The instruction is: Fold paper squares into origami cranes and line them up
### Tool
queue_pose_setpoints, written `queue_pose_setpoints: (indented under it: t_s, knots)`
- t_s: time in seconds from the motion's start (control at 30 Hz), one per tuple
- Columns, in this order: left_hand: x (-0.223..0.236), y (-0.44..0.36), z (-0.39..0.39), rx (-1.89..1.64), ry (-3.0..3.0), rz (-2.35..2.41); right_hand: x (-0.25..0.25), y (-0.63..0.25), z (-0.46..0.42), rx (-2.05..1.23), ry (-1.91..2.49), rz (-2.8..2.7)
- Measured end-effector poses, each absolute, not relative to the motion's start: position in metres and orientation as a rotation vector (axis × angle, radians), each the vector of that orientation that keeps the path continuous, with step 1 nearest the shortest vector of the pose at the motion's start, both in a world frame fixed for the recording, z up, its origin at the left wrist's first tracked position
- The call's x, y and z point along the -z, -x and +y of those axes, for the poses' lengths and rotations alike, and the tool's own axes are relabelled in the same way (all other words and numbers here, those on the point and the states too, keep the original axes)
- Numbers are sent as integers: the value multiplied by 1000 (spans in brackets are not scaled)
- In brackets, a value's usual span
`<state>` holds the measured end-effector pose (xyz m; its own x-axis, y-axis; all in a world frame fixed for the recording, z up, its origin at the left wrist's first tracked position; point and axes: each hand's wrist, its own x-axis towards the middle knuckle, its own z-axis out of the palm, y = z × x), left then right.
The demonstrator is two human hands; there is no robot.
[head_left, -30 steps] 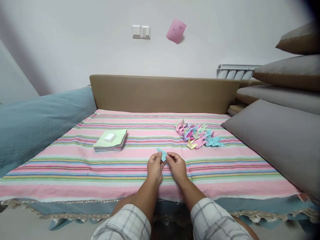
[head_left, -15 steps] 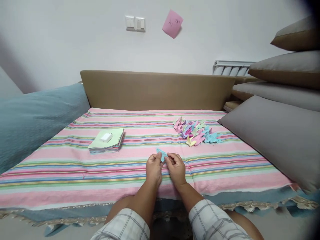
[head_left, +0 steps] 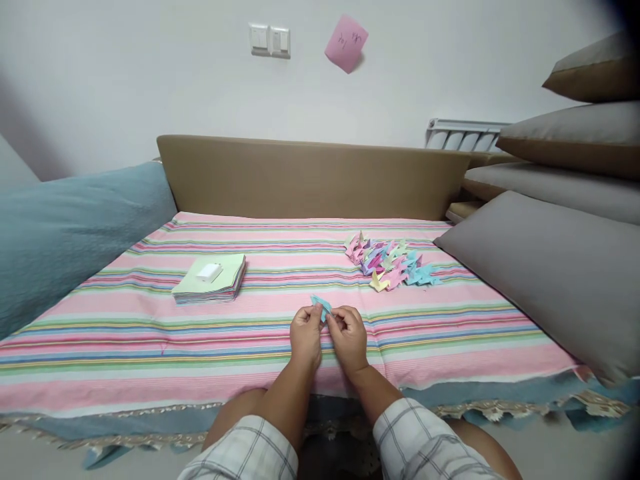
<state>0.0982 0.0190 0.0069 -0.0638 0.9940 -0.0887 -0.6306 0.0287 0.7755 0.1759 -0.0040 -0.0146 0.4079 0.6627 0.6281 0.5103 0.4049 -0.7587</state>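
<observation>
A small folded piece of blue paper (head_left: 321, 305) is pinched between both hands, above the striped cloth (head_left: 280, 393) near its front edge. My left hand (head_left: 306, 333) grips its left side with thumb and fingers. On the other side, my right hand (head_left: 349, 335) has thumb and fingertips closed on the paper's right end; part of the paper is hidden behind the fingers. Beyond my right hand lies a cluster of folded paper cranes (head_left: 387, 263) in pink, purple, green, yellow and blue. To the far left of my hands sits a stack of coloured paper sheets (head_left: 225, 280).
A small white box-like object (head_left: 209, 272) rests on the paper stack. Grey cushions (head_left: 560, 267) are piled at the right. A blue-covered armrest (head_left: 85, 233) bounds the left, and a brown backrest (head_left: 310, 177) stands behind. A pink note (head_left: 346, 44) hangs on the wall beside switches (head_left: 269, 41).
Both hands still hold the blue paper; its shape between the fingers looks slightly narrower and turned. The right fingers have shifted a little on it. The whole view has tilted slightly.
</observation>
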Motion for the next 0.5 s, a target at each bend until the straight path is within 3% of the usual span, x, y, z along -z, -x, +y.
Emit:
queue_pose_setpoints:
  t_s: [0.23, 0.5]
  knots:
    - [-9, -95, 16, -1404, -640, 763, 21, -176, -4, -555, 1147, -1144]
    - [-13, -83, 11, -1167, -673, 663, 18, -187, -3, -753, 986, -1002]
